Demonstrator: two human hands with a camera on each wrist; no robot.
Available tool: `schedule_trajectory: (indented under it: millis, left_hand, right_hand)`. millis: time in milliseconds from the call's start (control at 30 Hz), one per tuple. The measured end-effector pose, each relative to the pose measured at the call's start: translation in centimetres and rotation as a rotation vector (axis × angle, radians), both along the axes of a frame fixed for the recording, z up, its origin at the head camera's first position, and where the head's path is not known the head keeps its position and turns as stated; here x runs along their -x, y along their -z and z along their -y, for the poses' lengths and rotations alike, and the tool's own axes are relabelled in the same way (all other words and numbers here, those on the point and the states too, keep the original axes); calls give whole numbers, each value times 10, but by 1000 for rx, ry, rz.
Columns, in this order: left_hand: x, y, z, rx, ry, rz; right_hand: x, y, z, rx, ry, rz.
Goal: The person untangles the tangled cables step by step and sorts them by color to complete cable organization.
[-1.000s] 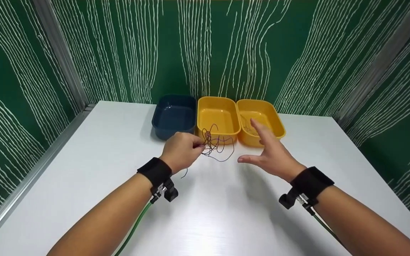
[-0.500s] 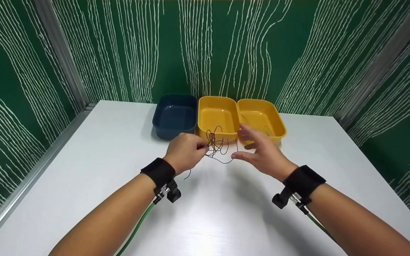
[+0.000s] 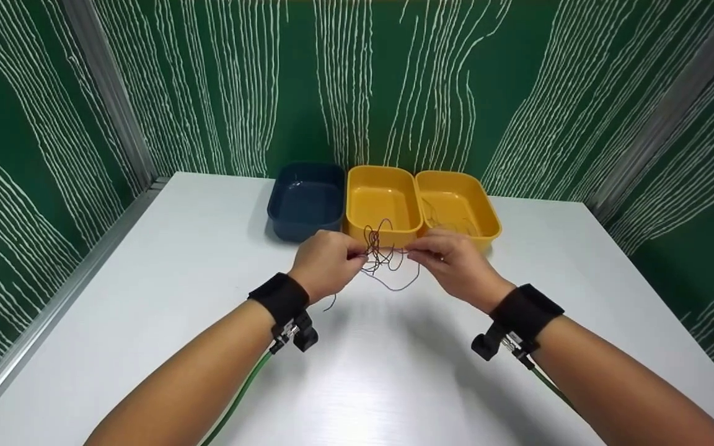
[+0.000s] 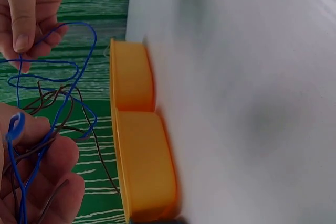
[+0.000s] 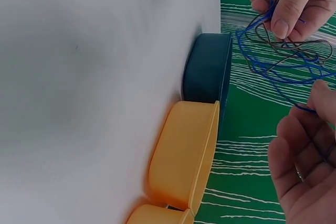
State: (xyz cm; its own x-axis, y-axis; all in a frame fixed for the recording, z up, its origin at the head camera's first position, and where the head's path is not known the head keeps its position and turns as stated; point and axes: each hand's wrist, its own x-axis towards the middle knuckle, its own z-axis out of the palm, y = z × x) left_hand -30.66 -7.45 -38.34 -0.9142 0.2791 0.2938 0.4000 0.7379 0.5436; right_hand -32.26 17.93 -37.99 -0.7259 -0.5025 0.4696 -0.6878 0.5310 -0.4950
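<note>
My left hand (image 3: pixel 326 263) grips a loose tangle of thin blue and brown wires, held above the table in front of the bins. Facing it, my right hand (image 3: pixel 456 266) pinches a blue wire (image 4: pixel 95 39) between thumb and fingertips, at the tangle's right side. In the left wrist view, a brown wire (image 4: pixel 96 145) hangs down from the bundle, and strands run across the left palm. Loops of the tangle (image 5: pixel 283 80) spread between both hands in the right wrist view. One wire end droops below the left wrist in the head view.
Behind the hands stand a dark blue bin (image 3: pixel 301 233), a middle yellow bin (image 3: pixel 388 239) and a right yellow bin (image 3: pixel 494 230), side by side. Thin wires lie in the right one. The white table (image 3: pixel 208 260) meets green walls with white lines.
My right hand has moved left to the tangle, and its spread fingers have come together on a blue wire. The left hand, still gripping the bundle, has shifted slightly right.
</note>
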Motion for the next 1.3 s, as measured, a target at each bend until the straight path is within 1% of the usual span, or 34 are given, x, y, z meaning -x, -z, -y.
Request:
schedule_trajectory:
  millis: [133,200,300,433,567,633,767,900,1033,1300]
  left_hand:
    - [0,0,1,2,-2,4]
    - [0,0,3,-1,-7,9]
    - [0,0,7,-9,-14,13]
    - [2,0,12,-20,-26,6]
    - [3,1,17,-29,-35,8]
    - [3,1,19,-33,-39,4]
    - [4,2,26,-30,-66,-33]
    - [5,2,32,-36,-95,-54]
    - [5,1,35,-38,-93,-58]
    - [4,-2,39,-43,-89,-62]
  right_hand:
    - [2,-1,-1,9,3,-36]
    - [2,-1,-4,17,20,-43]
    - [5,-1,-10,41,41,-32]
    - [8,-1,-18,87,64,14]
    - [9,-2,-25,112,110,54]
    - [10,-2,-29,108,133,52]
    - [14,-4,-38,98,195,29]
    - [18,-6,-51,121,246,45]
    - [19,-9,-59,141,266,58]
    - [19,-12,-64,152,281,50]
